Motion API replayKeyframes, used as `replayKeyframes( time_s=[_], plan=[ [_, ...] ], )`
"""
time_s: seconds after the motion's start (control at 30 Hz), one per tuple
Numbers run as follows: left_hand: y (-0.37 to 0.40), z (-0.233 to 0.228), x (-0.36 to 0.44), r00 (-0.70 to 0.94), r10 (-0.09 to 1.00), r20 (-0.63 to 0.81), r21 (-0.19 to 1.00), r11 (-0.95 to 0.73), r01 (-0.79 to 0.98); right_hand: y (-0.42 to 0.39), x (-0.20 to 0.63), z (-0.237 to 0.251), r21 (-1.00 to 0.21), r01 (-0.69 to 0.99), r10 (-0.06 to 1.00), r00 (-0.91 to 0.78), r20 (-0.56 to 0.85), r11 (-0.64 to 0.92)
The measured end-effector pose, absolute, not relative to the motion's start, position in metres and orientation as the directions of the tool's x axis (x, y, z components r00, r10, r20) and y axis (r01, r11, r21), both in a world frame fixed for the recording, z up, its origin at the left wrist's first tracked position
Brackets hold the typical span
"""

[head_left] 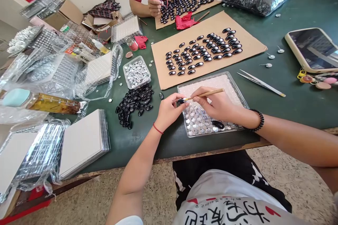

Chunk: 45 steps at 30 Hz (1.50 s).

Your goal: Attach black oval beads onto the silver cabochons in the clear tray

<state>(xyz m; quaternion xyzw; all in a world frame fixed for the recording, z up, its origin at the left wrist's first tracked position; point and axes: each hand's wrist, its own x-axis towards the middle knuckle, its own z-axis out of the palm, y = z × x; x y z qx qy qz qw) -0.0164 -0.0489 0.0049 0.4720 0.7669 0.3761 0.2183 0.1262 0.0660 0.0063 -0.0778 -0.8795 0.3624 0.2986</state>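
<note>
A heap of black beads (134,103) lies on the bench (290,102) left of the clear tray (239,93). Over the tray's left edge, the left hand (169,110) pinches one bead; the right hand (218,103) grips a wooden stick (204,94) touching it.

Bead pile (135,102) left of tray (239,93), cardboard sheet (253,44) behind.

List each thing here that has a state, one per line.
left hand: pinching a small black piece
right hand: holding a wooden stick
clear tray: partly filled with silver discs
tweezers: lying unused
phone: screen dark
</note>
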Motion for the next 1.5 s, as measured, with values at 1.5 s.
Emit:
replayKeyframes(
  time_s=[1.5],
  plan=[
    [-0.045, 0.015, -0.026, -0.525, 0.851, 0.029, 0.769, 0.317, 0.555, 0.074, 0.126, 0.014, -0.804, -0.12, 0.471, -0.757, 0.454, 0.583]
  ],
)
